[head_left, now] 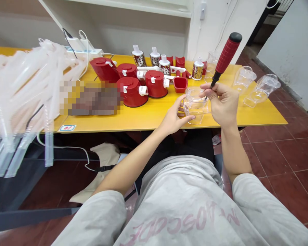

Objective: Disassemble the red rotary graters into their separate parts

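Observation:
A clear plastic housing [195, 106] stands near the front edge of the yellow table. My left hand [175, 117] is closed round its left side, thumb in front and fingers behind. In my right hand [223, 102] is a screwdriver [224, 56] with a red and black handle, pinched low by its shaft. The handle leans up to the right, and its tip points down at the housing's right side. Whether the tip touches a screw is too small to tell. A small red square cup [180, 84] sits just behind the housing.
Several red round bases [132, 92] stand left of centre, with metal grater drums [164, 65] behind. More clear housings [263, 89] are at the right end. Clear plastic sleeves [23, 85] hang over the left front edge, near a power strip [94, 53]. The yellow table [143, 119] ends close to me.

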Action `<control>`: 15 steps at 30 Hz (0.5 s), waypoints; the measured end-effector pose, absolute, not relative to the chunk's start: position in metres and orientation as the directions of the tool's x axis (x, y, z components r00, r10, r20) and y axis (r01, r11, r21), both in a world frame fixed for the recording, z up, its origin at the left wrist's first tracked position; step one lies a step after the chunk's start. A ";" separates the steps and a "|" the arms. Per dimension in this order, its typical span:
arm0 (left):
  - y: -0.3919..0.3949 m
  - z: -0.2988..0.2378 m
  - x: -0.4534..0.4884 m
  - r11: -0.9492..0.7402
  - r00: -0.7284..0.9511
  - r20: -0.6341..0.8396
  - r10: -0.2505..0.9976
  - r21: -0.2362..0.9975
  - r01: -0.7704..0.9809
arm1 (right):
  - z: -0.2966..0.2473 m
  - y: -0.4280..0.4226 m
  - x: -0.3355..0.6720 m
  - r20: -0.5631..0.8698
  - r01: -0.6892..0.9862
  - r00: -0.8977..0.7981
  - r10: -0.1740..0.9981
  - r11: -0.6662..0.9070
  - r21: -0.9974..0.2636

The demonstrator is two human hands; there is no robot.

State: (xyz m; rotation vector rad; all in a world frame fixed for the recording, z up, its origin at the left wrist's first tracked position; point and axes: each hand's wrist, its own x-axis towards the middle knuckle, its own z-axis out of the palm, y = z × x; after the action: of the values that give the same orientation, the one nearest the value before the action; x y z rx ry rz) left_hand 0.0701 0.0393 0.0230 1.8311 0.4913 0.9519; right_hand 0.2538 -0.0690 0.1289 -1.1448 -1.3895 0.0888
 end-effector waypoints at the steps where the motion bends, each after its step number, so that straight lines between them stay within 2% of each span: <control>1: 0.039 0.023 0.070 -0.442 0.611 0.397 0.685 0.893 -0.085 | 0.130 -0.070 0.254 0.709 0.547 0.258 0.657 0.505 -0.668; 5: 0.038 0.024 0.070 -0.448 0.608 0.416 0.676 0.887 -0.110 | 0.131 -0.069 0.259 0.702 0.542 0.251 0.667 0.504 -0.673; 15: 0.037 0.026 0.070 -0.454 0.607 0.426 0.671 0.883 -0.118 | 0.125 -0.061 0.273 0.758 0.605 0.289 0.584 0.502 -0.618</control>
State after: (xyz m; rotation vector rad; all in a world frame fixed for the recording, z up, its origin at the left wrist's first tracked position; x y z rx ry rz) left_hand 0.0699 0.0372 0.0258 1.8256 0.4474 0.9796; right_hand 0.2734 -0.0610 0.1247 -1.1429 -1.3653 -0.0192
